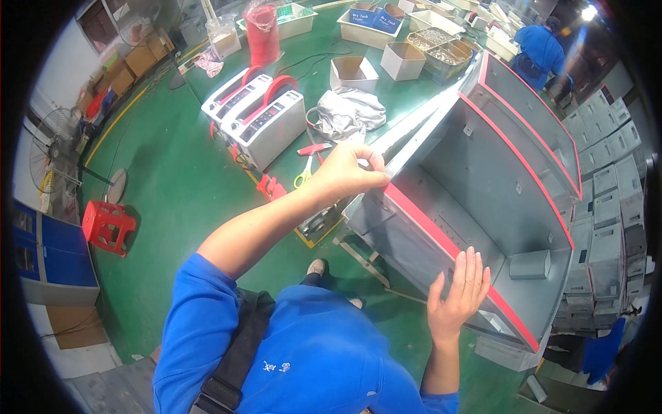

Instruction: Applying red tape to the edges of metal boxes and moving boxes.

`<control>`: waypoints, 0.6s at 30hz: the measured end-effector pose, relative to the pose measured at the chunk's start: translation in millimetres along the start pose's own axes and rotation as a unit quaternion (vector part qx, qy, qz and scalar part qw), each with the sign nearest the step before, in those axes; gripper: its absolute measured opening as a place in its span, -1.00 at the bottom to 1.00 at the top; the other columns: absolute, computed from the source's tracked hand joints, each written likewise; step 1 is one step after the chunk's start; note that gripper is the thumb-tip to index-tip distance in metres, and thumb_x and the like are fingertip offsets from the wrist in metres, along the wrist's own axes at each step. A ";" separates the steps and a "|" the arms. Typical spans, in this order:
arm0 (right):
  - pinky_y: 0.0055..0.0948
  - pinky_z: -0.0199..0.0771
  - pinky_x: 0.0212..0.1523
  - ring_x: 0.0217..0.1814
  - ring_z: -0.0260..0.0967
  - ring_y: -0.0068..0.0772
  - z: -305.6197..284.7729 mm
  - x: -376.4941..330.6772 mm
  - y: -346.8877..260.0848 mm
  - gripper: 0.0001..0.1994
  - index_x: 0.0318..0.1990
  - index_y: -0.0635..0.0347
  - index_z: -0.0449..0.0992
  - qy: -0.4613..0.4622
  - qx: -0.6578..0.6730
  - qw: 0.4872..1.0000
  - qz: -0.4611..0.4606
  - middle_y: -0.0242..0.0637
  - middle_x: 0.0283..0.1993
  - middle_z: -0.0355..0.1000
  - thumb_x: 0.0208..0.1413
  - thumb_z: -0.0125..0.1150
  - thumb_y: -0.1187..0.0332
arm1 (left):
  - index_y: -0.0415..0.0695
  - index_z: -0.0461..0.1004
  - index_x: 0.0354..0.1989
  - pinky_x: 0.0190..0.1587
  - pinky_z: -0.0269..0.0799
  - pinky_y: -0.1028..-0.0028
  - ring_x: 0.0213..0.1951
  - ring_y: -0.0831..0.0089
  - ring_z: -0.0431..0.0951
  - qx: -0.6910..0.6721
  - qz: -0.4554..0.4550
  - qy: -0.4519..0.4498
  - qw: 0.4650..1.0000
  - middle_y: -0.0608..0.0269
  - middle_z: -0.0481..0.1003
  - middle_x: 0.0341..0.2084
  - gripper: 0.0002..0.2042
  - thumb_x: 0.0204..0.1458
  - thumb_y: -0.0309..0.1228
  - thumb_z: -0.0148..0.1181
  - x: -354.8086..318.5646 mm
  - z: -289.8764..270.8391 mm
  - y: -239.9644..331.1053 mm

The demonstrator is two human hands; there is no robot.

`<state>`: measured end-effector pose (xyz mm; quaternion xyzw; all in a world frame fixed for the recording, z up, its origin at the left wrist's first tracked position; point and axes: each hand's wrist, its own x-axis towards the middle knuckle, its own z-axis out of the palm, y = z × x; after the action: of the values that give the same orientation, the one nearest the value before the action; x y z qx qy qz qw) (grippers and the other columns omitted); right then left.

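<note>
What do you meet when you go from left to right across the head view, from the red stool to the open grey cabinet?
red plastic stool → white tape dispensers → yellow-handled scissors → left hand on the cabinet corner → right hand on the red front edge → grey cabinet

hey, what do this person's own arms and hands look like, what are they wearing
Both hands, the left hand and the right hand, are bare, with no gloves. The forearms are bare too. A blue short-sleeved shirt covers the upper arms, and a black strap crosses the chest.
</note>
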<state>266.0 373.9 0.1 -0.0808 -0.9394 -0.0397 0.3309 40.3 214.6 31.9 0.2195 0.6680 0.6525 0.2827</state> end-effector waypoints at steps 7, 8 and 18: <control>-0.09 0.03 0.15 0.12 0.22 -0.11 0.9 -1.0 1.6 -0.59 -0.01 0.33 0.33 0.000 -0.003 1.000 0.002 -0.05 0.05 0.29 -0.09 0.07 0.44 | -0.18 0.40 -0.62 -0.61 0.18 0.71 -0.57 0.71 0.39 0.029 0.015 0.007 0.999 0.38 0.43 -0.54 -0.91 -0.23 -0.53 0.21 0.8 0.9 -4.0; -0.08 0.03 0.15 0.12 0.22 -0.11 0.9 -1.0 1.9 -0.59 -0.01 0.33 0.32 0.001 -0.004 1.000 0.002 -0.06 0.05 0.29 -0.09 0.07 0.44 | -0.18 0.40 -0.62 -0.60 0.19 0.70 -0.56 0.70 0.39 0.030 0.024 0.009 0.999 0.38 0.43 -0.55 -0.91 -0.23 -0.54 0.21 1.0 1.2 -5.2; -0.06 0.03 0.14 0.11 0.22 -0.10 4.3 -0.1 1.2 -0.61 -0.03 0.34 0.34 0.001 0.001 1.000 0.010 -0.04 0.03 0.30 -0.09 0.06 0.44 | -0.23 0.43 -0.42 -0.49 0.28 0.62 -0.59 0.68 0.36 0.187 0.093 0.073 0.975 0.31 0.39 -0.54 -0.80 -0.24 -0.43 0.23 -3.3 2.3 -17.7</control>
<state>263.6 375.7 -3.3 -0.0900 -0.9382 -0.0355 0.3322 45.5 213.2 14.7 0.2819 0.7738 0.5533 0.1251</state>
